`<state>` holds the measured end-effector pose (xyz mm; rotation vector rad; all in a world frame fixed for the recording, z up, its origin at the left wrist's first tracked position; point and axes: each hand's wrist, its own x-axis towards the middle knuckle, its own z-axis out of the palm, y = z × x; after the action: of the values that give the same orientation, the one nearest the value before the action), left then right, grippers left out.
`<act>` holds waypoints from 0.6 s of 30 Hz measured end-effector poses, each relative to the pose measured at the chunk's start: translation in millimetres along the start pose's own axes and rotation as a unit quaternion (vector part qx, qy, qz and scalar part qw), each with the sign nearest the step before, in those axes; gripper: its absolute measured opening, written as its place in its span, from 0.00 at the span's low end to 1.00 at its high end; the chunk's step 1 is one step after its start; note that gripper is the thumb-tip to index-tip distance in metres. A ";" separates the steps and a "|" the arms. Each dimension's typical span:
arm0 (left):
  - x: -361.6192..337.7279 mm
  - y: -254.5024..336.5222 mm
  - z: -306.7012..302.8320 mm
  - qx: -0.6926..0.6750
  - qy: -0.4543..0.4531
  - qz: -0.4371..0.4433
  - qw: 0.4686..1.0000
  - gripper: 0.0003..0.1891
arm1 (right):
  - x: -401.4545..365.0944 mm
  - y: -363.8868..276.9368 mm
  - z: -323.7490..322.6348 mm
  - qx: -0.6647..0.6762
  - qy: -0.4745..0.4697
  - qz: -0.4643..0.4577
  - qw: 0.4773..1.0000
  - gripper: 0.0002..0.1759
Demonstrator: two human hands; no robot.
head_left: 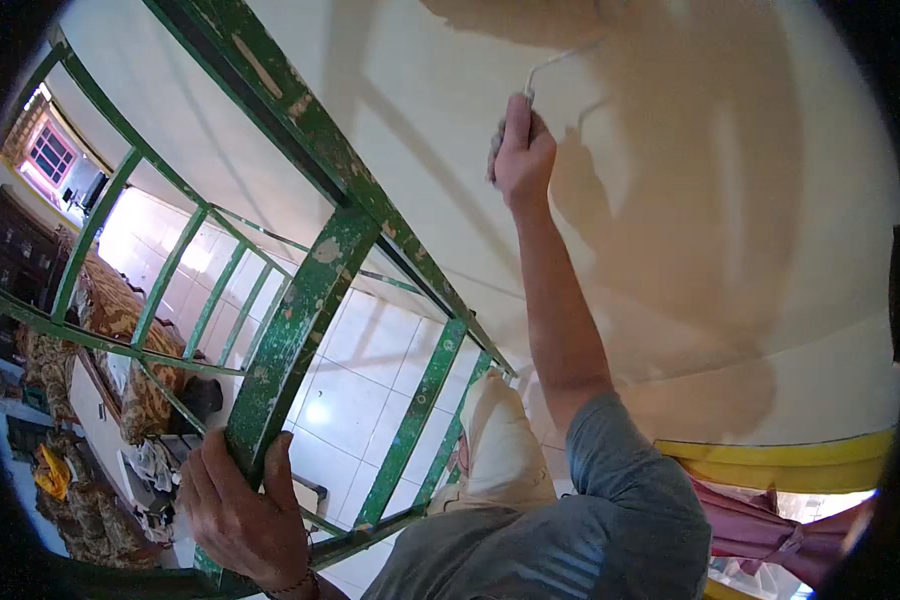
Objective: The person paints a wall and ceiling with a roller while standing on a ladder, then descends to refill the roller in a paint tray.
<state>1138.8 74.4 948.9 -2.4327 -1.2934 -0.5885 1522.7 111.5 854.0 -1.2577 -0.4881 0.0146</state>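
My right hand (pixel 523 155) is raised at arm's length toward the cream wall (pixel 450 110), its fingers closed round the handle of a paint roller (pixel 560 58). The roller's bent wire frame runs up and right from the fist; its head cannot be made out at the top edge. A wetter-looking, darker tan area (pixel 690 200) spreads on the wall to the right, overlapped by shadow. Low on the left, my left hand (pixel 242 510) is wrapped over a flat step of a green metal ladder-like frame (pixel 305 290), whose paint is chipped.
White floor tiles (pixel 355 370) lie far below, seen between the green bars. Patterned sofas (pixel 110 300) and a table (pixel 95 410) stand down on the left. A yellow ledge (pixel 790 465) and a tied maroon curtain (pixel 770 535) are at lower right.
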 end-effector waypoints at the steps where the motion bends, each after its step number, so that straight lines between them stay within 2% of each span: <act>1: 0.3 0.9 -0.5 0.000 -0.005 -0.006 1.000 0.27 | -2.2 -7.5 0.7 0.007 0.001 0.026 1.000 0.21; 2: 0.5 1.8 -0.8 0.000 -0.009 -0.011 1.000 0.27 | -4.3 -9.1 -0.3 0.015 0.003 0.052 0.999 0.21; 4: 1.1 3.4 -2.9 0.001 -0.018 -0.027 0.999 0.25 | -8.9 74.9 -21.1 -0.085 0.033 -0.042 0.995 0.21; 6: -1.4 4.3 -2.8 0.004 -0.032 -0.040 0.999 0.23 | -53.7 137.0 -49.8 -0.124 0.036 -0.035 0.991 0.20; 7: -2.8 3.6 -0.6 0.007 -0.025 -0.036 0.999 0.22 | -76.2 175.7 -65.3 -0.137 0.046 0.023 0.989 0.21; 8: -3.9 3.1 2.0 0.012 -0.016 -0.032 0.999 0.22 | -99.6 191.0 -78.0 -0.198 0.053 0.029 0.978 0.23; 10: -6.1 2.3 4.4 0.020 -0.025 -0.038 0.999 0.22 | -129.4 219.4 -90.6 -0.186 0.067 0.056 0.979 0.22; 12: -7.6 0.8 4.2 0.022 -0.039 -0.041 0.998 0.22 | -136.5 211.4 -89.6 -0.180 0.085 0.083 0.976 0.22; 14: -7.9 1.1 5.2 0.024 -0.042 -0.045 0.998 0.22 | -113.2 175.6 -69.5 -0.203 0.098 -0.059 0.972 0.20; 16: -5.8 3.8 4.7 0.024 -0.043 -0.044 0.998 0.21 | -76.4 128.8 -53.4 -0.122 0.039 0.001 0.992 0.19; 18: -5.1 6.5 1.7 0.031 -0.055 -0.057 0.996 0.21 | -44.9 107.9 -36.0 -0.072 0.027 0.011 0.997 0.19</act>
<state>1142.0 68.0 944.2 -2.3831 -1.4802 -0.4408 1522.6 101.3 732.2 -1.4005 -0.4351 -0.0359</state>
